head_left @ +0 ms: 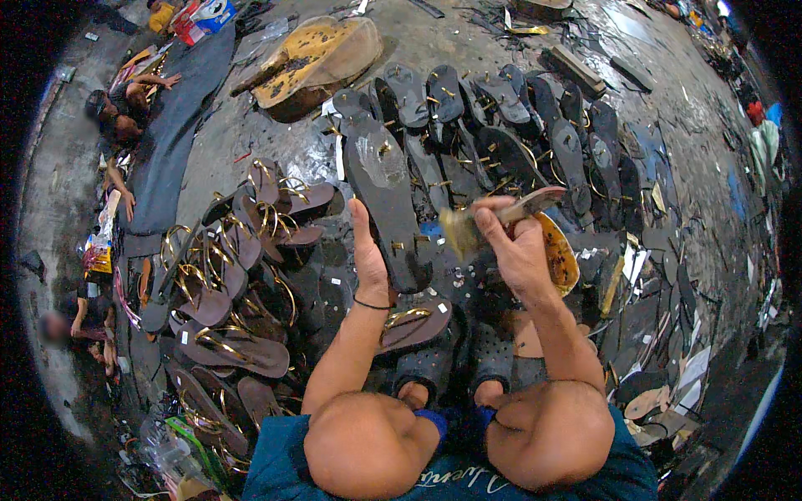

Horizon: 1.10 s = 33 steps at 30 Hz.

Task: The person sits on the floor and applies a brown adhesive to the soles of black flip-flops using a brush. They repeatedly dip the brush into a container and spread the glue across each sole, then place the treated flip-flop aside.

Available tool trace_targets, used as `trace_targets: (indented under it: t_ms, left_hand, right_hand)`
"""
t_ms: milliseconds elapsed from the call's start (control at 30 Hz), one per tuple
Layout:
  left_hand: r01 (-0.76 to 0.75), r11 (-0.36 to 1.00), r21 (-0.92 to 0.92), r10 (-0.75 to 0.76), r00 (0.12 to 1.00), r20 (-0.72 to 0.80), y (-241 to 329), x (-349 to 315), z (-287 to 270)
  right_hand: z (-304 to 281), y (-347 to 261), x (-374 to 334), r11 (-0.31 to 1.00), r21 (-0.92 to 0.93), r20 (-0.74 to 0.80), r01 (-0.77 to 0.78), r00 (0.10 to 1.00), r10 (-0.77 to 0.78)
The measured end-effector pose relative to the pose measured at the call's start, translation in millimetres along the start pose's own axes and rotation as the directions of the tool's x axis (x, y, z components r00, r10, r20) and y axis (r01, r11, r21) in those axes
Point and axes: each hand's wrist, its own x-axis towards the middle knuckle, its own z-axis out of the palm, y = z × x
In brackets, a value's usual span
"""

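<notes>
My left hand [369,255] is at the left edge of a long dark sandal sole [386,209], thumb up, its other fingers hidden under the sole. A shiny wet patch lies on the sole's far half, and gold strap ends poke out of it. My right hand [518,246] grips a glue brush [535,203], with its pale bristles pointing left, apart from the sole. Just beyond that wrist stands a small yellow container [566,265] with dark specks. Below my left wrist lies a finished-looking brown sandal [418,324] with a gold strap.
Rows of dark soles [505,96] with gold strap ends spread across the far floor. Gold-strapped sandals [234,346] pile up at the left. A large yellow-crusted container [322,63] stands far off. Two other people work at the far left, one by a dark sheet [171,167].
</notes>
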Motion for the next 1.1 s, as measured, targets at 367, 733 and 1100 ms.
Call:
trace_targets:
  t_ms: [367,733,1100]
  left_hand:
    - [0.049,0.995,-0.091,-0.055,0.996,-0.065,-3.5,-0.7,-1.4]
    - [-0.092,0.994,-0.057,0.084,0.988,-0.13,-3.5,12.4,-13.8]
    - [-0.171,0.985,0.016,0.172,0.984,-0.044,8.3,0.6,-4.7]
  right_hand:
    - [3.4,35.5,16.9,0.98,-0.154,0.037,0.126,0.992,-0.121]
    - [31.7,30.4,-16.4,0.905,-0.3,0.105,0.304,0.953,-0.285]
    - [-4.0,64.2,26.6,0.874,-0.458,-0.134,0.161,0.96,-0.247]
